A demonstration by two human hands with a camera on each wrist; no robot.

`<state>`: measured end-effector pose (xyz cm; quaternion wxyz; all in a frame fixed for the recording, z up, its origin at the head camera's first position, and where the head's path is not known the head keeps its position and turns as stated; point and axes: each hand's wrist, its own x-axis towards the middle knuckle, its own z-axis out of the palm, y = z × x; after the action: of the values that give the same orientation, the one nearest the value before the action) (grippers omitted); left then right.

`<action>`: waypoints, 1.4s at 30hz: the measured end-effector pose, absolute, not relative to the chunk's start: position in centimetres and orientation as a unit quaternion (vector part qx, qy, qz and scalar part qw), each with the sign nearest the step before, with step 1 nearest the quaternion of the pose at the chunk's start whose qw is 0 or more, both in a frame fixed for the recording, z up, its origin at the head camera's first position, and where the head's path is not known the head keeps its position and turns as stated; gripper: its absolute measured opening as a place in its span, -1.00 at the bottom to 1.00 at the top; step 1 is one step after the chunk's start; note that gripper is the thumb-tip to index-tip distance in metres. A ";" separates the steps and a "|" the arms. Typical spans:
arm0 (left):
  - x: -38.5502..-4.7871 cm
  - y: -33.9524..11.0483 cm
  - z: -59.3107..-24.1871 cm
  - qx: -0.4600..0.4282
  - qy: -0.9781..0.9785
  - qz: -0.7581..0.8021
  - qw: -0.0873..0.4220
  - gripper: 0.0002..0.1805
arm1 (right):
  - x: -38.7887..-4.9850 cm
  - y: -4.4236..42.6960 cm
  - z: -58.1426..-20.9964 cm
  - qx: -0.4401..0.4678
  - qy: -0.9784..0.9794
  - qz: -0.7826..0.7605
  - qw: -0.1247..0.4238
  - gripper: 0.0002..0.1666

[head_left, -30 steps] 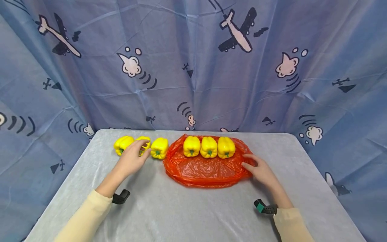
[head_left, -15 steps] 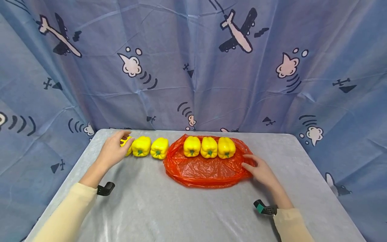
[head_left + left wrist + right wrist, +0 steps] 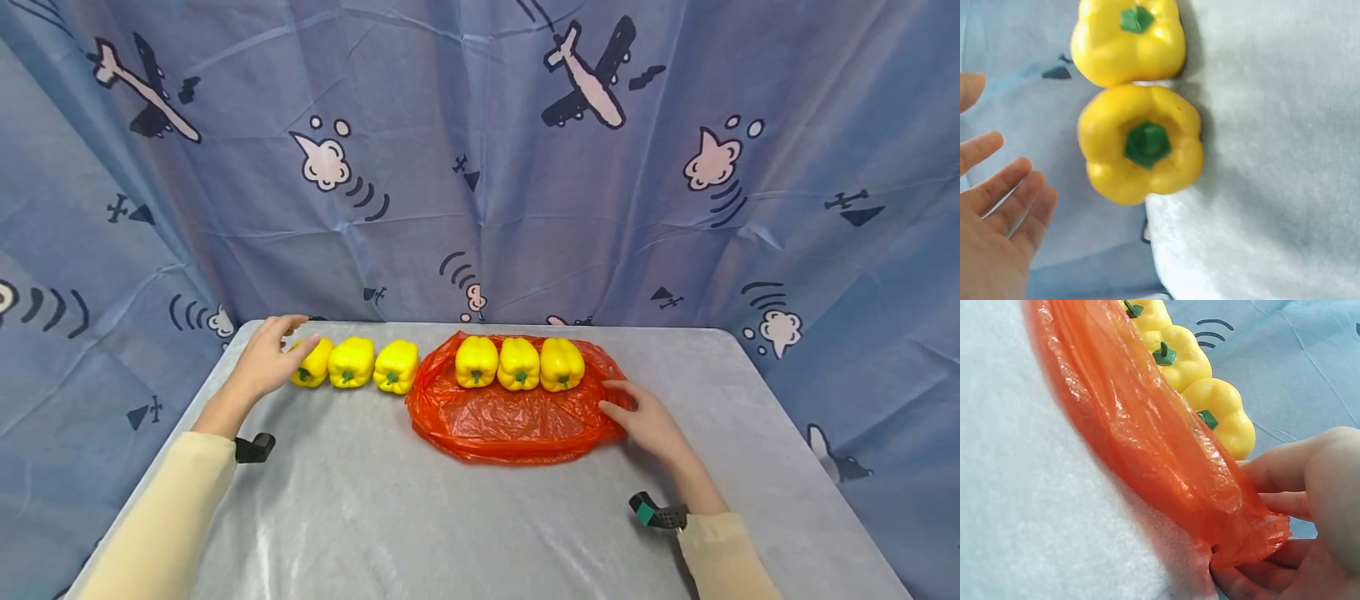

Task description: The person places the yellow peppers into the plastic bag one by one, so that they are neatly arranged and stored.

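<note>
Three yellow bell peppers (image 3: 352,360), rowed just right of left hand (image 3: 264,357); fingers loose, nothing held. Right hand (image 3: 654,423) grips edge of red plastic bag (image 3: 517,427); three more peppers (image 3: 519,362) inside, left of that hand.

Passage is possible across the near side of the table (image 3: 420,533). Far left, three peppers (image 3: 351,363) stand in the way; right of them, the bag (image 3: 510,452) with three more; beyond hangs the curtain (image 3: 480,200).

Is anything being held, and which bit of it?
Yes: the right grip holds the red bag by its right-hand edge. The left grip holds nothing.
</note>
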<state>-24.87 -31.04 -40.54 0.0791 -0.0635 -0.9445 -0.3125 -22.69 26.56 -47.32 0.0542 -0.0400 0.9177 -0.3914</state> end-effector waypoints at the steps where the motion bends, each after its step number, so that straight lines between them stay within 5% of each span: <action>1: -25.0 -31.2 -40.7 -0.060 -0.944 -0.316 0.071 -0.36 | -22.7 26.6 -47.3 -0.041 0.918 -0.392 0.052 -0.40; 19: -27.1 -32.4 -44.7 -0.019 -0.941 -0.335 -0.044 -0.17 | -22.5 26.6 -47.6 -0.041 0.917 -0.394 0.043 -0.42; 42: -26.1 -32.7 -44.3 -0.020 -0.950 -0.311 -0.002 -0.22 | -22.7 26.4 -47.7 -0.036 0.913 -0.404 0.043 -0.43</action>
<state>-26.10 -32.67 -44.33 -0.0019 -0.0201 -0.9503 -0.3107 -22.66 26.41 -47.67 0.0433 -0.0362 0.9129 -0.4042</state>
